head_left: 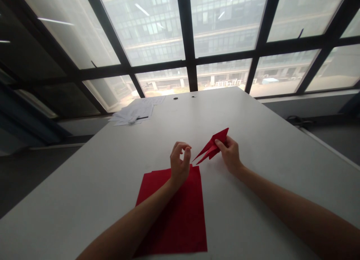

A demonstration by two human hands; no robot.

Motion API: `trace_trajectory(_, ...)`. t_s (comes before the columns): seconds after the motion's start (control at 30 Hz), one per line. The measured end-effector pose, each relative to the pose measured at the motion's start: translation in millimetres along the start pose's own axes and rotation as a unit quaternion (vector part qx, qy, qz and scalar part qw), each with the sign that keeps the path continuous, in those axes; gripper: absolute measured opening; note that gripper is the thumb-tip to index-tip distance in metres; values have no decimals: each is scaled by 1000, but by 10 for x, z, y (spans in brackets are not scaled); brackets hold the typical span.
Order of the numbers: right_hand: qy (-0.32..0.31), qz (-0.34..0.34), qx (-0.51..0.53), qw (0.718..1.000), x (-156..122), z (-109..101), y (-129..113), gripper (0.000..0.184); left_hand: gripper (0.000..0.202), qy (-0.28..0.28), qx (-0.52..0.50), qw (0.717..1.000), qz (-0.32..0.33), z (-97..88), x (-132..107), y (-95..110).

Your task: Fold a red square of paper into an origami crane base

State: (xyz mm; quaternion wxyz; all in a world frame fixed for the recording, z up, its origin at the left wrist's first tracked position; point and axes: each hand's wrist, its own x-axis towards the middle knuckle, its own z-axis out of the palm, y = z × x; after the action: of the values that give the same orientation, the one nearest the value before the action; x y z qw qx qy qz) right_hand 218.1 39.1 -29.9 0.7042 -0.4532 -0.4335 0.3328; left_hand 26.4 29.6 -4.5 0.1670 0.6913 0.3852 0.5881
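My right hand (231, 153) pinches a piece of folded red paper (213, 143) between thumb and fingers, above the table. Two narrow points of the fold reach down and to the left, and a broad pointed flap rises at the upper right. Left of it, my left hand (180, 163) is raised with nothing in it, its fingers curled and the thumb standing apart from them. Under my left hand and forearm lies a stack of red paper sheets (182, 222), its far edges slightly uneven. The forearm covers part of the stack.
The white table (118, 185) stretches away toward large dark-framed windows. Loose white papers (135, 110) and a dark pen (142, 117) lie at its far left. Two small dark round spots, one of them a hole (175, 98), show near the far edge.
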Motion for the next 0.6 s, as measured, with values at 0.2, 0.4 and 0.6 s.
trace_trajectory(0.2,-126,-61,-68,988,-123,47,-49,18,11,-86,2,996,2,62,6,-54)
trace_trajectory(0.4,-130,-54,-52,989,-192,63,-143,23,20,-145,62,986,58,87,-37,-82)
trace_trajectory(0.6,-109,-71,-69,989,-248,93,-190,23,21,-145,175,968,107,90,-61,52)
